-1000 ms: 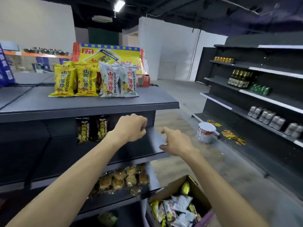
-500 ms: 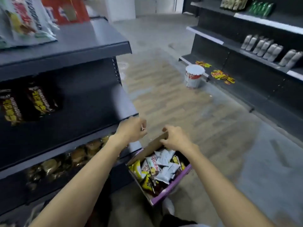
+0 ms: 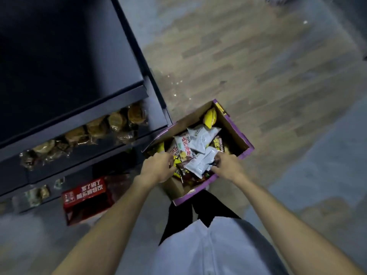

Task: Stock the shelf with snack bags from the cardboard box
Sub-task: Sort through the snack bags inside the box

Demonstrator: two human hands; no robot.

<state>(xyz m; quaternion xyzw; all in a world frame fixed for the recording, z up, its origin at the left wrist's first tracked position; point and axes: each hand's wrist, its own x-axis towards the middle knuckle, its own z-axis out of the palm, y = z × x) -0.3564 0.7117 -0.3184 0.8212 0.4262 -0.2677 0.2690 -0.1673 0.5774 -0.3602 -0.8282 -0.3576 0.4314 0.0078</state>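
Note:
The cardboard box (image 3: 236, 133) with purple edges stands open on the floor beside the dark shelf unit (image 3: 127, 96). Several snack bags lie loose in it: white ones, a yellow bag (image 3: 210, 118) at the far end, and dark ones underneath. My left hand (image 3: 157, 166) is in the box's near left corner, its fingers curled round the edge of a yellow snack bag (image 3: 176, 165). At the near right side, my right hand (image 3: 227, 165) pinches the near edge of a white snack bag (image 3: 200, 162).
Clear-wrapped round pastries (image 3: 117, 121) line the lower shelf on the left. A red carton (image 3: 87, 197) sits on the floor under the shelves. My legs stand just behind the box. Wood-pattern floor stretches to the right.
My view has tipped down from the shelves to the box. Both hands have dropped from above its rim into the box and closed on bags.

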